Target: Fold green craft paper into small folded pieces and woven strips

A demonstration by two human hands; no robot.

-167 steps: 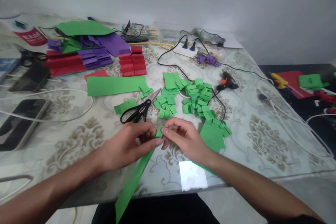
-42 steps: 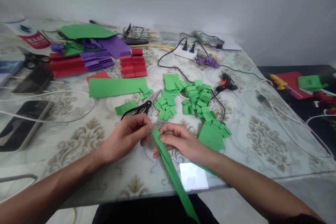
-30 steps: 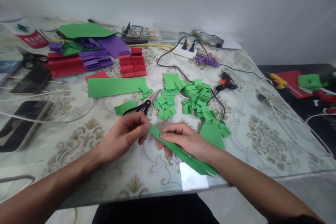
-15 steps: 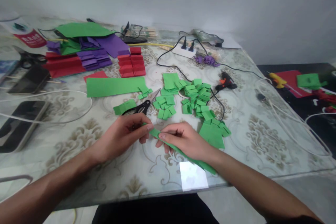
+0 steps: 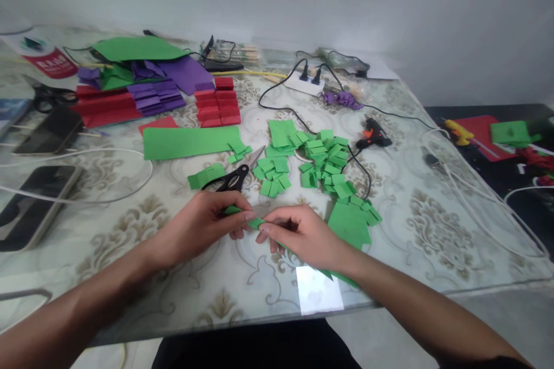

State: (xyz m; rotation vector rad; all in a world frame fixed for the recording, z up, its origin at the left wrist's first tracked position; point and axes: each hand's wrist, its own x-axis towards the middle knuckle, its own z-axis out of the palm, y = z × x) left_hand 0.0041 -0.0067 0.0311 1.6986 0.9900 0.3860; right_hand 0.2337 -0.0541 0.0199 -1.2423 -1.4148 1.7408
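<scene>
A narrow strip of green paper (image 5: 256, 223) runs between my two hands above the table's front part. My left hand (image 5: 216, 216) pinches its left end between thumb and fingers. Close beside it, my right hand (image 5: 298, 230) pinches the strip too, and the far end shows below my right wrist. Just beyond my left hand lie black-handled scissors (image 5: 234, 177), blades pointing away to the right. Small folded green paper pieces (image 5: 326, 155) are heaped past my right hand, with a larger green sheet (image 5: 348, 222) near that wrist.
A wide green strip (image 5: 190, 143), folded red paper (image 5: 217, 106) and purple paper (image 5: 156, 97) lie farther back. A black glue gun (image 5: 373, 134) rests at right, its cord near the power strip (image 5: 304, 83). Phones (image 5: 37, 204) and a white cable lie at left.
My left hand has slid slightly along the strip, so more green shows at its left and less between the hands. The right hand has barely moved.
</scene>
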